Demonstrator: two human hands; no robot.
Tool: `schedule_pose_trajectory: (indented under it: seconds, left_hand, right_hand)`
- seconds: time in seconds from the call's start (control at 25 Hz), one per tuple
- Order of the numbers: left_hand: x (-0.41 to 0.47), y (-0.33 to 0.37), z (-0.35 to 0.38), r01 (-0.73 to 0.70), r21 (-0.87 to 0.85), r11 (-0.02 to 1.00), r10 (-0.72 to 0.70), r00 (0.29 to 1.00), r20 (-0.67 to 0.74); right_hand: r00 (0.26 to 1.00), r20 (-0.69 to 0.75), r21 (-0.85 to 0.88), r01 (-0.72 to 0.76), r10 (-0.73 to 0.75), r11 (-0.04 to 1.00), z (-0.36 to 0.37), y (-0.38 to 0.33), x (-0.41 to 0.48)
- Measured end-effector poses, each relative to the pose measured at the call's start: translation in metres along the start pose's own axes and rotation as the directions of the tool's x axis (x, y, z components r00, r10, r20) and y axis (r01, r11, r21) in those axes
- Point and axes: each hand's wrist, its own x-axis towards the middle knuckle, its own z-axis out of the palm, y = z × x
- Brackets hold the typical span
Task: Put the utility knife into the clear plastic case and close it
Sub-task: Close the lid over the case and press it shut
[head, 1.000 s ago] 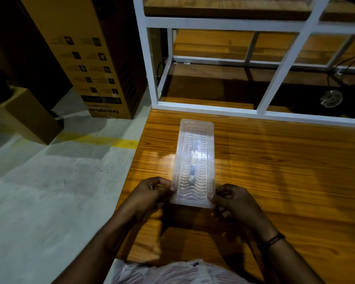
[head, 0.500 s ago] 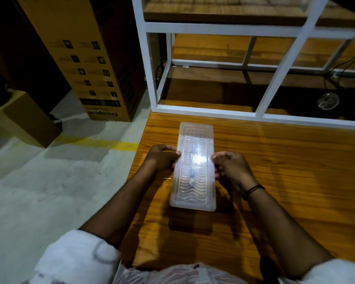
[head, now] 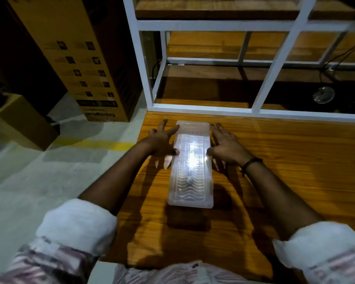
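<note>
- The clear plastic case (head: 190, 167) lies shut, lengthwise on the wooden table (head: 285, 171), near its left edge.
- The left hand (head: 161, 140) and right hand (head: 226, 145) flank its far half, fingers spread wide, gripping nothing; thumbs touch its sides.
- The utility knife (head: 190, 180) shows dimly inside, under glare.
- A cardboard box (head: 74, 58) stands on the floor.

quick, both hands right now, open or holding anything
Left hand: open, fingers spread beside the clear plastic case, holding nothing.
Right hand: open, fingers spread at the case's other side, holding nothing.
</note>
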Motion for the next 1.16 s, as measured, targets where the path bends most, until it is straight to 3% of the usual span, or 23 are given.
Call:
schedule_pose_trajectory:
  seconds: [0.08, 0.2, 0.64, 0.8, 1.0, 1.08, 1.16]
  left_hand:
    - [0.008, 0.008, -0.013, -0.014, 0.204, 0.979, -0.005, 0.996, 0.093]
    - [0.019, 0.017, -0.024, -0.038, 0.361, 0.932, -0.023, 0.986, 0.164]
    - [0.028, 0.021, -0.033, -0.066, 0.452, 0.889, -0.035, 0.976, 0.213]
    - [0.02, 0.021, -0.027, -0.042, 0.414, 0.909, -0.027, 0.987, 0.16]
    - [-0.011, 0.019, 0.008, -0.083, 0.409, 0.909, 0.145, 0.982, -0.123]
    - [-0.026, 0.014, 0.029, -0.114, 0.367, 0.923, 0.226, 0.934, -0.277]
    - [-0.036, 0.008, 0.041, -0.145, 0.304, 0.942, 0.248, 0.909, -0.335]
  right_hand:
    - [0.997, 0.082, -0.099, 0.022, -0.014, 0.995, 0.0, -0.004, 0.013]
    - [0.993, 0.117, -0.184, 0.007, 0.015, 0.983, 0.004, -0.009, 0.023]
    - [0.984, 0.172, -0.173, -0.007, 0.037, 0.985, -0.004, -0.015, 0.032]
    - [0.988, 0.154, -0.136, -0.007, 0.028, 0.991, 0.001, -0.016, 0.021]
    - [0.995, -0.087, -0.211, 0.021, -0.04, 0.977, 0.021, -0.021, -0.016]
    - [0.955, -0.271, -0.274, 0.046, -0.123, 0.961, 0.036, -0.018, -0.037]
    - [0.909, -0.387, -0.261, 0.056, -0.158, 0.964, 0.044, -0.018, -0.048]
